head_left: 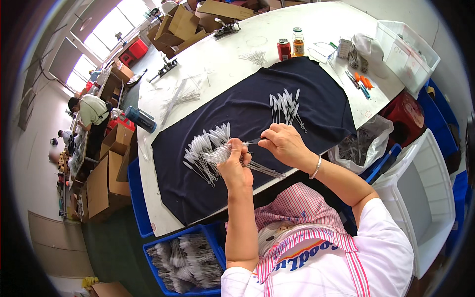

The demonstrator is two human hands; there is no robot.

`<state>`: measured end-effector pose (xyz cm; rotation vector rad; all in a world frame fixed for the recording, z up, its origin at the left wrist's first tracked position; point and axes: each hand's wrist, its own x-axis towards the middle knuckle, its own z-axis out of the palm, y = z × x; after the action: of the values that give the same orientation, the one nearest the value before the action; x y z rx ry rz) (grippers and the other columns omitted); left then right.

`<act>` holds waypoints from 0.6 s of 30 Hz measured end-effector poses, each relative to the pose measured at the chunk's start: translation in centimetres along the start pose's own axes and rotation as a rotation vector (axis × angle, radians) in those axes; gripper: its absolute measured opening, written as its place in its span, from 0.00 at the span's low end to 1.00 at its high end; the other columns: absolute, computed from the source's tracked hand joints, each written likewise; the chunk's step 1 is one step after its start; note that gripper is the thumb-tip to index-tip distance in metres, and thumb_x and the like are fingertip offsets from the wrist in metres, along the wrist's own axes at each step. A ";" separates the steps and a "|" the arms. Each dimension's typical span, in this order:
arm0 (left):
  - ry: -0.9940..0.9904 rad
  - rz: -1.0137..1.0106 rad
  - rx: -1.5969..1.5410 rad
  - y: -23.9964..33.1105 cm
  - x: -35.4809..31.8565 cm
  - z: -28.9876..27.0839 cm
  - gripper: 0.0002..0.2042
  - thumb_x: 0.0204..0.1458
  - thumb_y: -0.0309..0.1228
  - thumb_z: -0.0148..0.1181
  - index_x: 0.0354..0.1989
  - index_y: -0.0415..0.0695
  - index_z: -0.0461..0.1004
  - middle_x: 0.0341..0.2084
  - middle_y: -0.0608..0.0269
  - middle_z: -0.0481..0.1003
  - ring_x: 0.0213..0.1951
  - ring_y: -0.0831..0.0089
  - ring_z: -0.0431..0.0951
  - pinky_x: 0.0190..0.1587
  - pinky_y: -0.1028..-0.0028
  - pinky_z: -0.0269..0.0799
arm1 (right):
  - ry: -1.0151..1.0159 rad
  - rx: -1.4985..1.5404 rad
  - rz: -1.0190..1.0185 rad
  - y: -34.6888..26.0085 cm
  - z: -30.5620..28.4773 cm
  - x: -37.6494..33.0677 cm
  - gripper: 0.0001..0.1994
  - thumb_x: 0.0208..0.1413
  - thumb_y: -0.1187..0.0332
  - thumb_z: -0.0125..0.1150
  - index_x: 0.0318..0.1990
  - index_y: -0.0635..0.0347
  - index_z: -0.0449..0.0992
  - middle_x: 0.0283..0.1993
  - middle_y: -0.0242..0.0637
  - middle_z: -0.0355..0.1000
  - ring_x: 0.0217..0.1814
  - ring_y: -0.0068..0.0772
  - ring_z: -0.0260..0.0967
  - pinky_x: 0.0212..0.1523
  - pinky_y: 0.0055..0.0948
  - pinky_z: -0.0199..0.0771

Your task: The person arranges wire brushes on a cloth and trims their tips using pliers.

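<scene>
My left hand (236,166) is closed around a bundle of small wire-handled brushes (216,156). Their white bristle heads point left, and the wire handles (264,170) stick out to the right below my fingers. Just to the right, my right hand (286,144) is closed in a pinch near the bundle. A thin dark piece (254,141) shows between the two hands; its kind is too small to tell. Behind my left hand lies a pile of white brushes (198,148) on the dark cloth (247,106). Beyond my right hand is a smaller fanned group of brushes (285,105).
A blue bin (216,240) full of brushes stands below the white table (222,57). On the table are a red can (283,50), a bottle (298,43), orange-handled tools (363,80) and a blue tumbler (140,119). White crates and a plastic bag (363,143) stand at right.
</scene>
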<state>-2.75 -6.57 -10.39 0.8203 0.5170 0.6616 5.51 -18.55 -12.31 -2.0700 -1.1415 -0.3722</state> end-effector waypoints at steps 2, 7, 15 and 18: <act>-0.007 0.002 -0.013 -0.1 -0.1 -0.1 0.04 0.47 0.24 0.60 0.29 0.40 0.71 0.19 0.66 0.70 0.20 0.81 0.69 0.17 0.84 0.56 | 0.005 -0.006 0.007 -0.3 0.0 0.0 0.13 0.51 0.58 0.53 0.31 0.59 0.73 0.27 0.35 0.66 0.31 0.37 0.64 0.32 0.33 0.61; -0.012 -0.001 -0.047 -0.4 0.0 -0.6 0.04 0.47 0.22 0.58 0.31 0.39 0.70 0.21 0.64 0.71 0.21 0.80 0.69 0.18 0.83 0.58 | 0.000 0.030 0.036 -0.2 0.2 -0.1 0.12 0.51 0.58 0.54 0.30 0.59 0.74 0.27 0.35 0.67 0.30 0.37 0.64 0.31 0.34 0.62; -0.145 0.013 -0.118 0.0 0.3 -1.2 0.08 0.48 0.18 0.55 0.37 0.38 0.69 0.29 0.58 0.73 0.27 0.77 0.70 0.24 0.80 0.63 | -0.087 0.125 0.048 1.4 -0.2 0.4 0.13 0.51 0.57 0.53 0.30 0.56 0.75 0.27 0.35 0.68 0.33 0.38 0.67 0.33 0.34 0.64; -0.226 0.010 -0.155 -0.1 0.6 -1.4 0.09 0.48 0.16 0.53 0.37 0.40 0.70 0.29 0.58 0.73 0.28 0.77 0.70 0.25 0.80 0.63 | -0.104 0.118 -0.016 1.5 -0.5 0.5 0.13 0.52 0.56 0.52 0.31 0.56 0.75 0.27 0.35 0.68 0.32 0.37 0.67 0.32 0.34 0.64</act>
<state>-3.20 -5.54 -11.42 0.7401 0.2535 0.6019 7.04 -19.10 -12.42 -1.9971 -1.2125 -0.2013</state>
